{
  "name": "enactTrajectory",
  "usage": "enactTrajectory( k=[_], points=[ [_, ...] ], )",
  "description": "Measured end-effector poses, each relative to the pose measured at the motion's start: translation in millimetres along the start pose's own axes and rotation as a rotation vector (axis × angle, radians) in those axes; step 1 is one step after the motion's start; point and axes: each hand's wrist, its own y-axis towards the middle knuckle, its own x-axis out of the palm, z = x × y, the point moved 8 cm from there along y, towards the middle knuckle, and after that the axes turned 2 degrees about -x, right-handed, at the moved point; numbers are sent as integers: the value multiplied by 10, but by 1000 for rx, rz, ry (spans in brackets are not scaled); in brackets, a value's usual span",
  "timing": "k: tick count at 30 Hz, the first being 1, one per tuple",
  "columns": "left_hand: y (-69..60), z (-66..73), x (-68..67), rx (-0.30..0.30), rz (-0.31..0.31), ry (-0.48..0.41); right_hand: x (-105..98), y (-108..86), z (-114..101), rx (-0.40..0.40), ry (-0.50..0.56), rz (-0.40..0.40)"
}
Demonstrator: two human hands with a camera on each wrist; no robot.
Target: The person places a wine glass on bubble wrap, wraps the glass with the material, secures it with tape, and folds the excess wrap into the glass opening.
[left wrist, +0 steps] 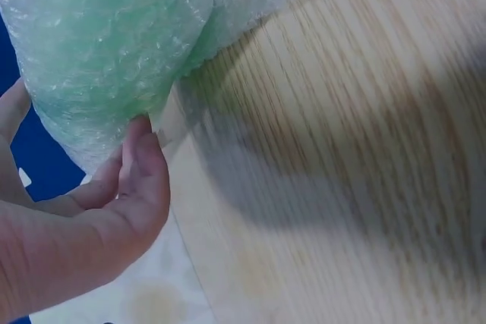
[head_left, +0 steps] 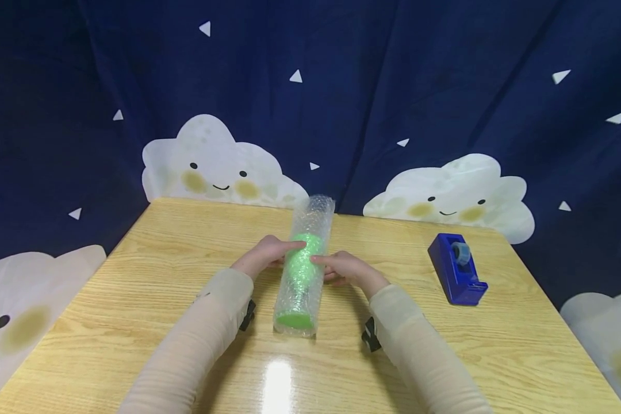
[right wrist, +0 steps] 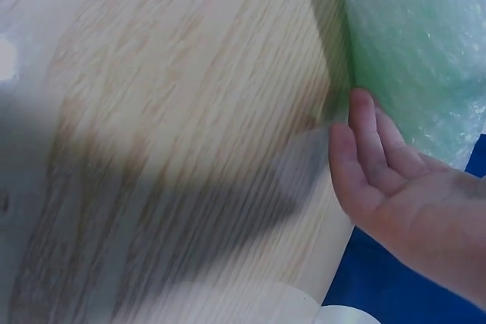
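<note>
A green object in bubble wrap (head_left: 296, 290) extends lengthwise away from me over the middle of the table. Through the clear film I make out a wide green body, a thinner stretch and a flat green end nearest me. My left hand (head_left: 270, 251) holds its left side, thumb over the wrap and fingertips at the lower edge. From the right, my right hand (head_left: 345, 265) grips it the same way. Both wrist views show curled fingers against the bubble wrap (left wrist: 114, 43). Whether the bundle touches the table I cannot tell.
A blue tape dispenser (head_left: 455, 273) with a roll of clear tape (head_left: 461, 253) stands on the right of the wooden table (head_left: 150, 299). Behind the table's far edge hangs a dark blue curtain (head_left: 341, 86) with white clouds and triangles.
</note>
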Motion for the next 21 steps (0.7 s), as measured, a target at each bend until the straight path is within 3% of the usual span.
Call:
enactTrajectory(
  k=[13, 16, 21],
  points=[
    [29, -47, 41, -43, -38, -119, -36, -1, 25, -23, -8, -30],
    [17, -28, 47, -30, -43, -98, -41, -7, 23, -17, -6, -24],
    [-42, 79, 55, 29, -26, 32, -38, -8, 16, -5, -24, -12]
  ],
)
